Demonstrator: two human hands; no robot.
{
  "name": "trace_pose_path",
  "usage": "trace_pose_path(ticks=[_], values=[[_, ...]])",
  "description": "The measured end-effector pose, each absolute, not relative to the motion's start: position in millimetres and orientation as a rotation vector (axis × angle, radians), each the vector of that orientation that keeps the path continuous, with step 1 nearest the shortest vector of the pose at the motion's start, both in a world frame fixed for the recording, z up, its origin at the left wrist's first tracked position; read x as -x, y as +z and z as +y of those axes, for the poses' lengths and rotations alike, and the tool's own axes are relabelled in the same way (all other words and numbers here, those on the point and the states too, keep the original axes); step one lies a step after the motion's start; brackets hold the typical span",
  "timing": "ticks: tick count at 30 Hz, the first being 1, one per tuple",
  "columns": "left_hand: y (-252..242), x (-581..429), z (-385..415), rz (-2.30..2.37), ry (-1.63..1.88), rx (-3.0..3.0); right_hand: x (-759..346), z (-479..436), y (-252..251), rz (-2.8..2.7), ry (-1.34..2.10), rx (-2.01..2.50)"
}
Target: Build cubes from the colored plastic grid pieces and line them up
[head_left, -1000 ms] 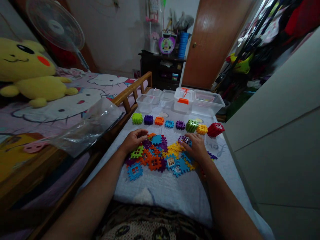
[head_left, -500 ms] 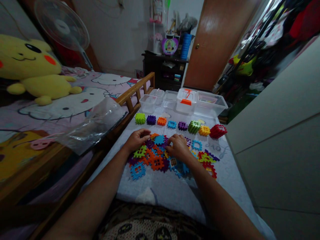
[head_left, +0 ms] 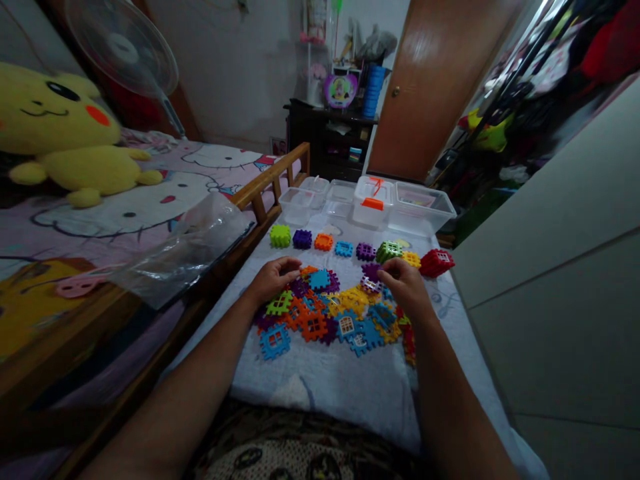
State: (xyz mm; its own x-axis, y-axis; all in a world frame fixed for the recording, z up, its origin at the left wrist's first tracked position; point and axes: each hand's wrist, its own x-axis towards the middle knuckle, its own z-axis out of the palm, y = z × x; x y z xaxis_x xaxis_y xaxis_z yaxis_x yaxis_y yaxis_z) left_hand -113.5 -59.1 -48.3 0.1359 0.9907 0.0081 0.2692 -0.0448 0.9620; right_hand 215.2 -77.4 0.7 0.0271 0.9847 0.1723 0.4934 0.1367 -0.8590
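Note:
A heap of flat plastic waffle-block tiles (head_left: 325,312) in blue, orange, yellow, green and purple lies on a white-covered table (head_left: 325,383). My left hand (head_left: 273,279) rests curled on the heap's left edge, fingertips on an orange tile. My right hand (head_left: 407,287) is at the heap's right side, fingers pinched on a purple tile (head_left: 371,275). Behind the heap stands a row of assembled cubes, from a green cube (head_left: 281,235) at the left to a red cube (head_left: 437,262) at the right.
Clear plastic boxes (head_left: 420,207) and a lidded box with an orange latch (head_left: 373,200) stand at the table's far end. A bed with a yellow plush toy (head_left: 65,133), a clear plastic bag (head_left: 195,243) and a fan (head_left: 123,50) lies left. A grey wall (head_left: 560,267) runs on the right.
My right hand swept left into the middle of the heap, then came back to the right side and closed its fingers on a purple tile. My left hand stayed put.

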Motion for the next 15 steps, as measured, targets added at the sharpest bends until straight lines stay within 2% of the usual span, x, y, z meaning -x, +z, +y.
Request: trace_pose_path(ticks=[3,6,15], values=[[-51,115,-58,1.282,0.979,-1.5,-232,-76,-6,-1.682,0.338,1.579],[-49,114,-59,1.291,0.98,-1.504,-232,-76,-18,-1.849,0.111,1.603],[-47,113,-58,1.301,0.976,-1.472,-219,-80,-33,-2.105,0.118,1.648]])
